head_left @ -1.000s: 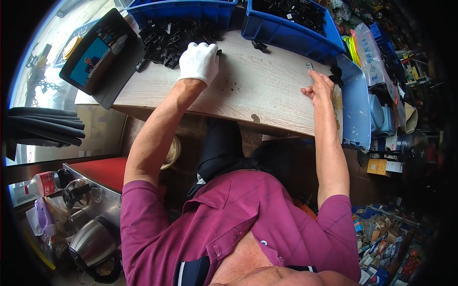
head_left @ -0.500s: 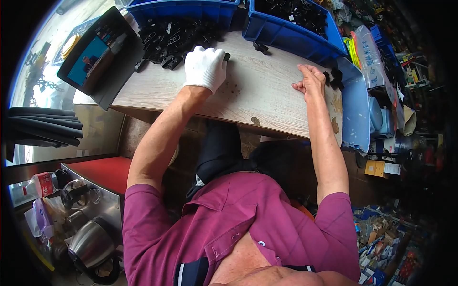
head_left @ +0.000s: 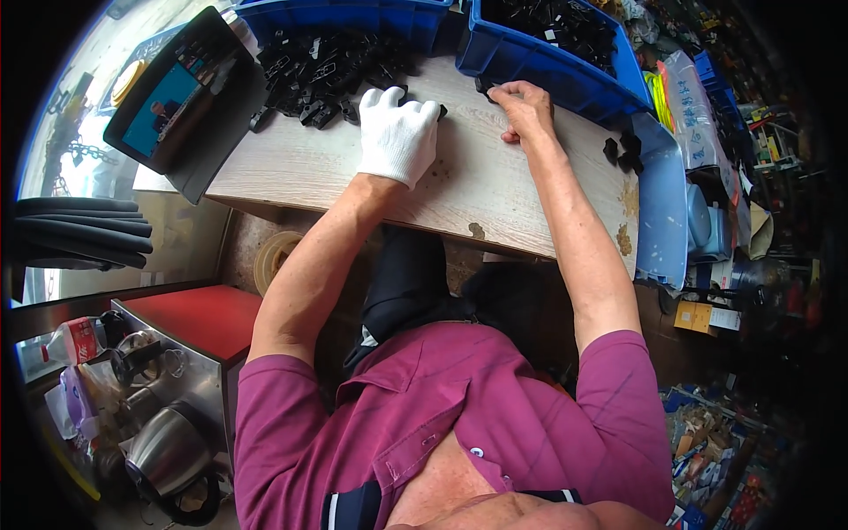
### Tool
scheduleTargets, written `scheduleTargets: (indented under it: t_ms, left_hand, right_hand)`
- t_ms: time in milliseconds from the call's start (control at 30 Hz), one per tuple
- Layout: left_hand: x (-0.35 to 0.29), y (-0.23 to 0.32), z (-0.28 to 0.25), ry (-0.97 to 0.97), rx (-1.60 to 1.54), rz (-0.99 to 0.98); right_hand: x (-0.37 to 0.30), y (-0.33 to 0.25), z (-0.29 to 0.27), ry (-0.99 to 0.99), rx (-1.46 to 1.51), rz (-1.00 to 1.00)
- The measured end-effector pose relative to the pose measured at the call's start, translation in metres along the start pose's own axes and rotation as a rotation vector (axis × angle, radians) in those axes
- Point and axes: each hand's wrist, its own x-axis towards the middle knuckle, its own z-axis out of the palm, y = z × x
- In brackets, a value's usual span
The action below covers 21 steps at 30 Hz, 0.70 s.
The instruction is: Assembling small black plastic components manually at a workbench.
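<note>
My left hand (head_left: 396, 141), in a white knit glove, is closed over the near side of a heap of small black plastic parts (head_left: 322, 75). A black plastic part (head_left: 442, 112) sticks out at the right of the glove; most of it is hidden. My bare right hand (head_left: 530, 113) reaches to the foot of the right blue crate, its fingertips closed at the edge of another black plastic part (head_left: 483, 84). A few more black parts (head_left: 625, 152) lie together near the table's right side.
Two blue crates (head_left: 565, 75) stand along the far edge of the wooden table (head_left: 481, 177), the right one holding black parts. A tablet (head_left: 177, 97) leans at the left. A light blue bin (head_left: 661, 212) adjoins the right edge. A steel kettle (head_left: 170, 450) is at lower left.
My right hand has moved left and away from me, from beside the parts at the right to the lone part by the crate. My gloved left hand has shifted slightly right and nearer.
</note>
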Motion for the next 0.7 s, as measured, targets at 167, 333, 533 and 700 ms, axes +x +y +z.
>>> scheduleTargets:
  t_ms: [167,333,533,700]
  left_hand:
    - [0.002,-0.001,-0.003,0.041,-0.054,0.01]
    - [0.003,-0.002,-0.008,0.093,-0.158,-0.008]
    - [0.006,-0.001,-0.013,0.149,-0.275,-0.013]
    - [0.007,-0.002,-0.014,0.133,-0.334,-0.002]
  right_hand:
    - [-0.01,0.002,0.004,-0.12,0.089,0.017]
    - [-0.032,0.001,-0.004,-0.221,0.191,0.082]
    - [-0.038,0.006,-0.011,-0.242,0.263,-0.014]
    - [-0.033,-0.005,-0.005,-0.27,0.133,-0.077]
